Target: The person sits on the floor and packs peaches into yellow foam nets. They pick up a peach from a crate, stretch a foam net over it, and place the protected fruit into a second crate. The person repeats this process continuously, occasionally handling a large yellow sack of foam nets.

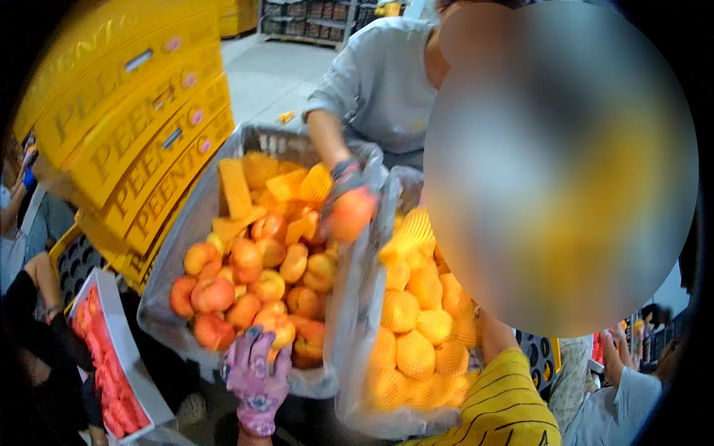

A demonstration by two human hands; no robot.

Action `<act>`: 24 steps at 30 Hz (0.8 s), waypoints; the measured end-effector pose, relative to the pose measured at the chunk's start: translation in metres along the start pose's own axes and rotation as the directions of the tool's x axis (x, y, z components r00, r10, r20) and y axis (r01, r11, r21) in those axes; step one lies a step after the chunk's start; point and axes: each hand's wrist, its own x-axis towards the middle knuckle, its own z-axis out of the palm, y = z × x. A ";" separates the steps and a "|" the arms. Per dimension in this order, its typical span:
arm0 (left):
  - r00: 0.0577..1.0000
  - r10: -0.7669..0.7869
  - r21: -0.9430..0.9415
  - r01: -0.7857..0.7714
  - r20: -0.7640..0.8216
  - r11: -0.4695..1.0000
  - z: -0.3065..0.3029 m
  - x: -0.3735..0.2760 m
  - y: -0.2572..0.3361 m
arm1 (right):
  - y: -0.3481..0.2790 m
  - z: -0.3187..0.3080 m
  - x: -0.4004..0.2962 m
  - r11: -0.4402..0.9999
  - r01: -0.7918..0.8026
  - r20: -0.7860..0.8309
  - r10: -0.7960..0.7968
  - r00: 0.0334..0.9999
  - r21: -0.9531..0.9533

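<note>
My left hand [257, 379], in a purple floral glove, is at the near end of a plastic-lined crate [178, 212]. Its fingertips touch a flat peach [277, 324]; whether they grip it cannot be told. Several bare red-yellow flat peaches [213, 294] fill this near part. Yellow foam net sleeves [279, 181] lie at the far end. Beside it, a second lined crate [354, 384] holds peaches in yellow foam nets [415, 354]. A yellow striped sleeve [502, 404] and bare forearm [495, 334] reach up at the right; a blurred patch covers what follows. My right hand is not visible.
Across the crates, a co-worker's gloved hand [340, 187] holds a peach [351, 216]. Yellow cartons [145, 134] bearing writing are stacked at the left. Below them, a white box [131, 357] holds pink packing [106, 362], beside another person's dark-sleeved arm [70, 340].
</note>
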 end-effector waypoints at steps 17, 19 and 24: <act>0.998 0.043 -0.127 -0.049 -0.056 0.991 -0.004 0.006 -0.005 | -0.369 -0.154 -0.133 0.161 0.849 -0.358 -0.856 0.374 0.504; 0.994 0.070 -0.152 -0.082 -0.080 0.985 -0.002 0.007 -0.002 | -0.422 -0.117 -0.086 0.268 0.859 -0.266 -0.874 0.408 0.437; 0.999 0.029 -0.208 -0.025 0.016 0.978 -0.004 0.005 -0.009 | -0.505 -0.056 -0.080 0.587 0.788 0.132 -0.810 0.572 0.188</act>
